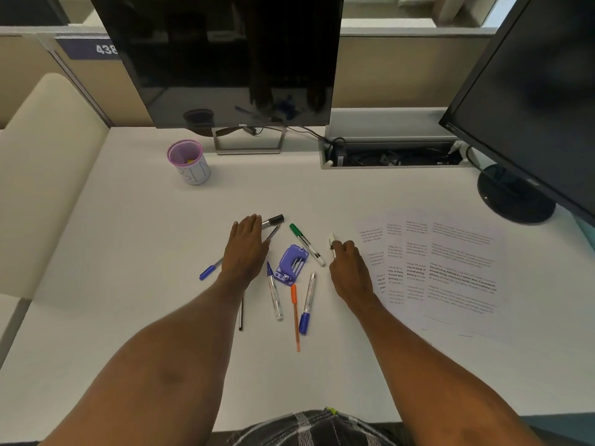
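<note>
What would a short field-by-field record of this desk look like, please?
surface: white desk
left hand: fingers straight, laid over one end of the black-capped marker
right hand: pinches a small white pen
between the hands: green marker, blue stapler, orange pen, blue-capped marker
left of the left hand: blue pen
right side: printed sheets, lying flat
holder: pink-rimmed cup, upright at back left, apart from the pens

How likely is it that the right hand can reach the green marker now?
Probably yes: the green marker lies just left of the right hand, with bare desk between them. But that hand pinches a small white object, so it is not free.
</note>
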`<action>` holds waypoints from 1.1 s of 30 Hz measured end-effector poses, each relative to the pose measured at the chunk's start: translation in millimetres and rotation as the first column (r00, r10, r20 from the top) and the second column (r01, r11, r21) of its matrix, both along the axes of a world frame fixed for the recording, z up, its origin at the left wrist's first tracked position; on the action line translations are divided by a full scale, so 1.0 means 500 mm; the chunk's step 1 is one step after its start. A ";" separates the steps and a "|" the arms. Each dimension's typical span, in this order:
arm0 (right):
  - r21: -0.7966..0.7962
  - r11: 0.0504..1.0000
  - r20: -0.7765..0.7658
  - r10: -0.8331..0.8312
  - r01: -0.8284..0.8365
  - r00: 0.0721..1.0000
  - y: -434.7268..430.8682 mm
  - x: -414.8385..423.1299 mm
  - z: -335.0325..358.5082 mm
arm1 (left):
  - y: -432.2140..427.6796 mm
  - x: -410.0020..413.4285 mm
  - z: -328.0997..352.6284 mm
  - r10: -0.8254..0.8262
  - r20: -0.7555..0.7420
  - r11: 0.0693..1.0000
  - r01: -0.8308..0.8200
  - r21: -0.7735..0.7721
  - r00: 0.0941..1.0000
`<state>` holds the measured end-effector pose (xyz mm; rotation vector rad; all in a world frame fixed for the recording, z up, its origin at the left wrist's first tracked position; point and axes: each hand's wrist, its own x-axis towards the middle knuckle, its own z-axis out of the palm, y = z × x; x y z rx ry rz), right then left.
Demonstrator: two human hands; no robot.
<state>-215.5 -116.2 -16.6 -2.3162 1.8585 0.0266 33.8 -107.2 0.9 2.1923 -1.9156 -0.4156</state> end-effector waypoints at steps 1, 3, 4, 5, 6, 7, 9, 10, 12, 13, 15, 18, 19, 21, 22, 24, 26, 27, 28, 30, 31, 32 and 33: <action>0.000 1.000 0.031 -0.004 0.004 1.000 -0.008 0.003 -0.001 | -0.009 0.001 0.001 0.001 0.001 1.000 -0.001 0.004 1.000; -0.004 1.000 0.107 -0.002 0.002 0.994 -0.023 0.012 -0.003 | -0.026 0.003 0.002 0.005 0.010 1.000 -0.005 0.010 1.000; -0.016 1.000 0.146 0.002 0.000 0.989 -0.029 0.017 -0.005 | -0.034 0.004 0.001 0.004 0.019 1.000 -0.004 0.015 1.000; -0.027 1.000 0.168 0.005 0.000 0.986 -0.036 0.023 -0.007 | -0.041 0.005 0.000 0.000 0.027 1.000 -0.001 0.023 1.000; -0.038 0.999 0.180 0.003 0.004 0.984 -0.042 0.029 -0.010 | -0.048 0.006 -0.002 -0.002 0.032 0.999 0.001 0.032 0.999; -0.046 0.999 0.191 -0.001 0.010 0.982 -0.048 0.035 -0.012 | -0.054 0.007 -0.004 -0.003 0.034 0.999 0.001 0.040 0.999; -0.044 0.999 0.224 -0.008 0.019 0.974 -0.060 0.049 -0.013 | -0.064 0.009 -0.008 -0.008 0.040 0.999 0.006 0.054 0.999; -0.037 0.999 0.249 -0.008 0.018 0.969 -0.065 0.055 -0.013 | -0.069 0.010 -0.010 -0.014 0.044 0.998 0.011 0.059 0.999; -0.017 1.000 0.291 0.003 0.002 0.957 -0.073 0.066 -0.013 | -0.079 0.010 -0.015 -0.021 0.037 0.998 0.019 0.062 0.999; -0.012 1.000 0.293 0.012 -0.009 0.956 -0.077 0.070 -0.015 | -0.084 0.010 -0.017 -0.017 0.025 0.998 0.016 0.062 1.000; -0.003 1.000 0.281 0.021 -0.021 0.959 -0.083 0.075 -0.019 | -0.095 0.010 -0.022 0.000 -0.007 0.998 0.001 0.064 1.000; -0.005 1.000 0.271 0.027 -0.027 0.962 -0.092 0.079 -0.022 | -0.111 0.008 -0.027 0.013 -0.043 0.998 -0.011 0.065 0.999; -0.012 0.999 0.269 0.034 -0.032 0.963 -0.094 0.080 -0.022 | -0.117 0.007 -0.028 0.014 -0.051 0.998 -0.011 0.067 0.999; -0.019 0.999 0.276 0.040 -0.037 0.960 -0.098 0.080 -0.022 | -0.129 0.006 -0.028 0.019 -0.068 0.997 -0.014 0.074 0.998; -0.017 0.999 0.279 0.041 -0.038 0.960 -0.100 0.080 -0.022 | -0.135 0.006 -0.028 0.022 -0.077 0.997 -0.016 0.078 0.997; -0.007 0.999 0.279 0.036 -0.036 0.960 -0.103 0.080 -0.021 | -0.151 0.005 -0.025 0.025 -0.090 0.996 -0.017 0.089 0.996; 0.006 1.000 0.282 0.026 -0.029 0.959 -0.104 0.078 -0.020 | -0.167 0.006 -0.022 0.027 -0.097 0.995 -0.017 0.096 0.995; 0.012 1.000 0.283 0.020 -0.024 0.959 -0.103 0.077 -0.020 | -0.175 0.008 -0.020 0.031 -0.102 0.995 -0.021 0.099 0.994; 0.017 1.000 0.279 0.014 -0.020 0.960 -0.102 0.076 -0.019 | -0.183 0.011 -0.018 0.037 -0.106 0.994 -0.026 0.101 0.994; 0.026 1.000 0.270 0.003 -0.010 0.963 -0.099 0.073 -0.018 | -0.195 0.022 -0.014 0.052 -0.113 0.994 -0.040 0.105 0.992; 0.030 1.000 0.270 -0.003 -0.005 0.963 -0.098 0.071 -0.017 | -0.199 0.029 -0.013 0.059 -0.117 0.993 -0.047 0.105 0.991; 0.035 0.999 0.272 -0.009 0.000 0.962 -0.095 0.069 -0.017 | -0.202 0.038 -0.012 0.066 -0.123 0.993 -0.053 0.102 0.990; 0.038 0.999 0.278 -0.017 0.007 0.961 -0.092 0.066 -0.016 | -0.204 0.047 -0.012 0.073 -0.128 0.993 -0.061 0.098 0.989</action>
